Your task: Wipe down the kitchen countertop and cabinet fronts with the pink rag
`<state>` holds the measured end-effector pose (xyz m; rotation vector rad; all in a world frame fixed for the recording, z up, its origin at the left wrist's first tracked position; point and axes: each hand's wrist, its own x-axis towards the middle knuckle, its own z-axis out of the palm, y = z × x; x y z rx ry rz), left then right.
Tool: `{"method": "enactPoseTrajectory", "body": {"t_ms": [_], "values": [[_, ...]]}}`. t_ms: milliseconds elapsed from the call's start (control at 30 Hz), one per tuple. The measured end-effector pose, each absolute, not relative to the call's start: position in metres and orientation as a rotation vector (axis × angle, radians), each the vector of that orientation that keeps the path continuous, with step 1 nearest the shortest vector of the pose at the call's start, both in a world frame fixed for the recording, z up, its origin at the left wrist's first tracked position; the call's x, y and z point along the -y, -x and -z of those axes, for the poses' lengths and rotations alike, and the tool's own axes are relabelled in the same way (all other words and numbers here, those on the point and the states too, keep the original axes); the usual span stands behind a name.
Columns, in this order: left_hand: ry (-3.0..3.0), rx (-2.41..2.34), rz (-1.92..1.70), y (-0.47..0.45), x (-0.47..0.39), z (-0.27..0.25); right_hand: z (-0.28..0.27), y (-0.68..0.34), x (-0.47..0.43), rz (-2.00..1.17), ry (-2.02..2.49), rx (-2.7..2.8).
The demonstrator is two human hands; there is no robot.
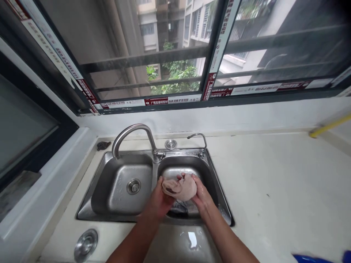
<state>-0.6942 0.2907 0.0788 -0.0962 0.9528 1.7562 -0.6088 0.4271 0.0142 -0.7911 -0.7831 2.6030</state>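
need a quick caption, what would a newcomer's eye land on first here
Likely the pale pink cloth, bunched between the left grip and right grip over the right basin. Next, the curved metal faucet arching over the left basin, then the yellow pipe at the far right.

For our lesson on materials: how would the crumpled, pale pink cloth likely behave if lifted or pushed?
The crumpled, pale pink cloth is probably floppy: its folds bunch between the bare left hand and bare right hand. It may also be slippery, perhaps water-heavy: the right hand glistens wetly.
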Motion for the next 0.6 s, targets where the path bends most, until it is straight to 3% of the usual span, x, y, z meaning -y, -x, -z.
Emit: {"method": "enactPoseTrajectory", "body": {"t_ms": [167,400,600], "values": [[0.207,-0.825,-1.745,0.678,-0.279,-0.08,-0.045,0.613,-0.426,-2.625,0.54,0.816],[0.055,-0.569,-1.446,0.656,-0.263,-0.09,-0.07,0.618,-0.423,-2.721,0.382,1.109],[-0.036,-1.041,-1.346,0.658,-0.266,-0.066,-0.049,0.631,-0.425,-2.531,0.586,1.73]]}}
